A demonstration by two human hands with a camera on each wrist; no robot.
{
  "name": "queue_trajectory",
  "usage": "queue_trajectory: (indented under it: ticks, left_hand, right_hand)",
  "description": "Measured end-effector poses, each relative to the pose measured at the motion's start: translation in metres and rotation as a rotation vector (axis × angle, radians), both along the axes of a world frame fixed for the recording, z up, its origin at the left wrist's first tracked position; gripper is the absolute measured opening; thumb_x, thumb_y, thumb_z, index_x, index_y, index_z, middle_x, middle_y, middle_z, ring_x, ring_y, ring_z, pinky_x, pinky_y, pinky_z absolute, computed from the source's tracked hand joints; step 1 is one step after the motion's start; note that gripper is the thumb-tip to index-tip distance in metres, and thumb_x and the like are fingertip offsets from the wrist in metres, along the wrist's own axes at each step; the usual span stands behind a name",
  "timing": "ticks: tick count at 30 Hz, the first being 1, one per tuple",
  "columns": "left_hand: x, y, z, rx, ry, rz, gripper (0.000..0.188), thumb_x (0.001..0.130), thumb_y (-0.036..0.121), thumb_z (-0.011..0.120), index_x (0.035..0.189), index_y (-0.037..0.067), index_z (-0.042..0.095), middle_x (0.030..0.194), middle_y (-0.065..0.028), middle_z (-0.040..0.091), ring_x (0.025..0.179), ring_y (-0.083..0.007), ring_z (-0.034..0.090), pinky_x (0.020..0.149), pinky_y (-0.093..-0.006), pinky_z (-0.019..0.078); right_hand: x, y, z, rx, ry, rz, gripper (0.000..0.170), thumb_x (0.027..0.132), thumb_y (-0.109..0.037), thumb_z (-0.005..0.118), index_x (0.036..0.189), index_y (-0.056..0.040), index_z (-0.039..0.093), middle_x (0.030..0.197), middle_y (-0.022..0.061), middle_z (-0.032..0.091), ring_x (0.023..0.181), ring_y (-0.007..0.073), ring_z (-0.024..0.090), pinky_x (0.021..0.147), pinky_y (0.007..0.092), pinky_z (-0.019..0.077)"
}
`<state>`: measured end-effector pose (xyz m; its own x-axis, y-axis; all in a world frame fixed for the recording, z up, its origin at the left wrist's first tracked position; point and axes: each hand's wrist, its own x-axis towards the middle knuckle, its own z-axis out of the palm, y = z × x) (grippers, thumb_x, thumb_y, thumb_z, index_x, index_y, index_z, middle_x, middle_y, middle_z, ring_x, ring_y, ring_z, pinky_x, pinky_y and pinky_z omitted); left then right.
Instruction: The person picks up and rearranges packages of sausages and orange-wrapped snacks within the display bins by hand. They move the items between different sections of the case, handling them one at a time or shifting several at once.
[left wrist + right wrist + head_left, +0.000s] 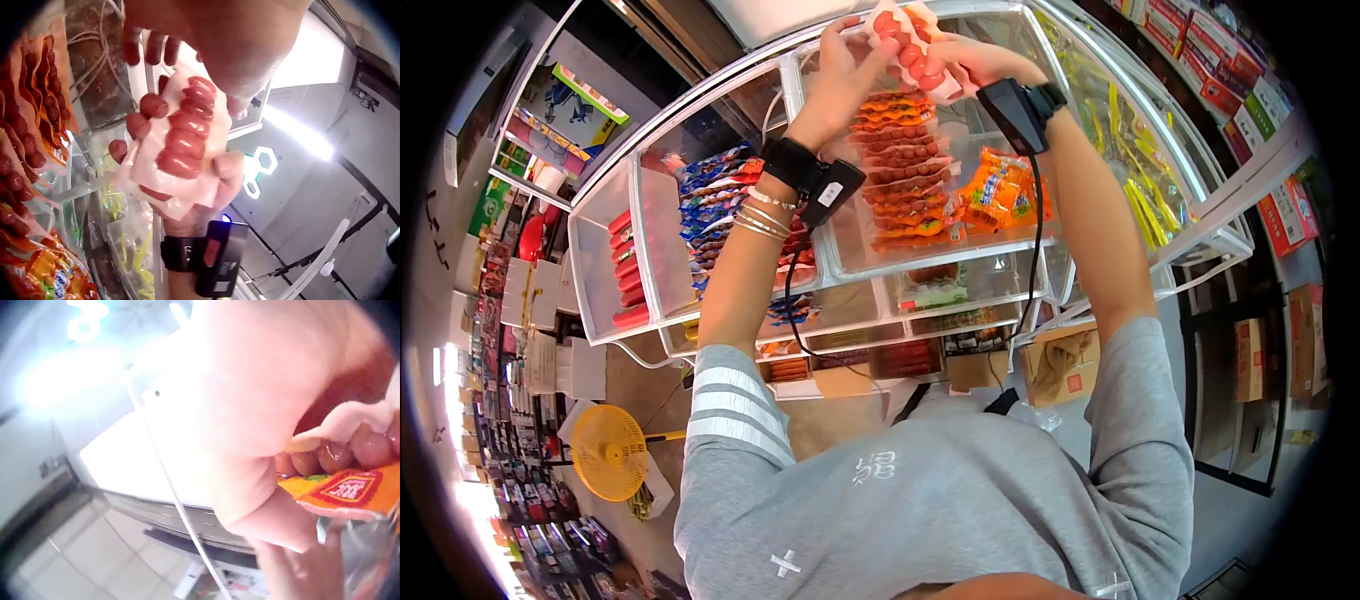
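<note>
In the head view, both hands are raised over the far end of a glass-sided display case. The right hand [980,65] grips a clear pack of plump red sausages [920,65], its thumb on the front in the left wrist view. My left hand [840,85] holds the pack's upper end, thumb at its edge and fingers on the other side. An orange label [350,487] shows on packaging by the right hand. Below the hands, a row of similar sausage packs [905,175] stands in the case, with orange packets [1000,190] beside it.
White dividers [805,170] split the case [840,270]. Blue packets [715,200] and red tubes [628,270] fill compartments to the left; yellow packets [1145,205] lie at right. A yellow fan [608,452] stands at lower left. Cartons [1215,60] line the right-hand shelves.
</note>
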<state>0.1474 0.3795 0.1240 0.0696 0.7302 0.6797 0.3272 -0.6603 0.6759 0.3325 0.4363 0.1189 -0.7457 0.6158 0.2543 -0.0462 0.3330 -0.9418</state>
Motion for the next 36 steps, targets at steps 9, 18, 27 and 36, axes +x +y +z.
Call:
queue_trajectory:
  ticks: [9,18,27,36]
  left_hand:
    - [0.005,-0.032,0.021,0.207,0.404,-0.059,0.053,0.085,0.02,0.058,0.128,0.0,0.034,0.115,-0.0157,0.047,0.106,-0.0256,0.049,0.092,-0.0345,0.0397]
    - [0.035,-0.048,0.024,-0.275,0.869,-0.036,0.041,0.088,0.036,0.052,0.109,0.0,0.052,0.091,-0.0092,0.061,0.074,-0.0203,0.059,0.073,-0.0288,0.0488]
    - [0.139,-0.052,-0.022,-0.465,1.661,-0.135,0.065,0.073,0.061,0.056,0.067,-0.003,0.062,0.071,-0.0121,0.06,0.073,-0.0281,0.058,0.067,-0.0506,0.0443]
    - [0.113,-0.04,-0.023,-0.366,1.086,-0.126,0.023,0.081,0.014,0.05,0.083,-0.005,0.062,0.075,-0.0172,0.065,0.067,-0.0197,0.062,0.063,-0.0307,0.0498]
  right_hand:
    - [-0.022,-0.025,0.006,-0.642,0.555,0.332,0.02,0.083,-0.022,0.055,0.093,-0.0049,0.054,0.081,0.0068,0.058,0.071,0.0165,0.056,0.061,0.0317,0.0472]
    - [0.007,-0.071,0.059,-0.25,1.041,-0.1,0.001,0.082,-0.011,0.05,0.082,-0.0113,0.049,0.066,0.0022,0.051,0.06,0.0144,0.055,0.054,0.0286,0.0492]
    - [0.028,-0.046,0.053,-0.232,1.089,0.335,0.008,0.082,-0.005,0.047,0.077,-0.0104,0.043,0.069,0.0016,0.044,0.052,0.0086,0.038,0.046,0.0227,0.0348]
    - [0.047,-0.034,0.059,-0.279,1.177,0.358,0.004,0.081,-0.008,0.048,0.079,-0.0095,0.045,0.055,-0.0042,0.03,0.049,0.0098,0.031,0.044,0.0254,0.0302]
